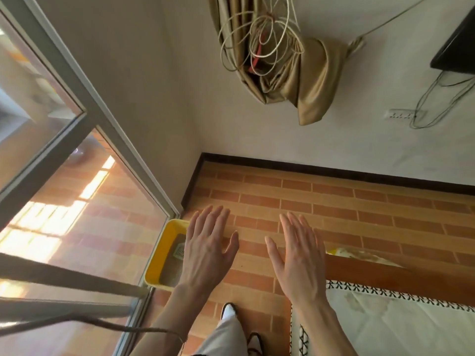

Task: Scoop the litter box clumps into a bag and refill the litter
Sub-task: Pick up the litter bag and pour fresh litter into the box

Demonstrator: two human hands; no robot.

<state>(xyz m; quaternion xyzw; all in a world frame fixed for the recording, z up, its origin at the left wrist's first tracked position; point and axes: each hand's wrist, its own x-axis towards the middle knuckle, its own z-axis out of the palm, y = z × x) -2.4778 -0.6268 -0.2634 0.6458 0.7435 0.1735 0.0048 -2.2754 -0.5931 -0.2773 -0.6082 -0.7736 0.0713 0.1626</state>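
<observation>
Grip, head view: left hand (pixel 205 249) and right hand (pixel 295 255) both held out flat, backs up, fingers straight and spread, holding nothing.

Litter box (pixel 160 255): yellow plastic tray on the brick-pattern floor (pixel 334 217), in the corner beside the glass door (pixel 84 214), partly hidden by the left hand. Contents: grey litter and a pale slotted scoop (pixel 180 251).

Handling, judged: tray stiff and smooth; litter loose, heavy in bulk, apt to spill if tipped. Take the scoop by its handle; steady the tray by its rim.

Bag: not identifiable.
</observation>
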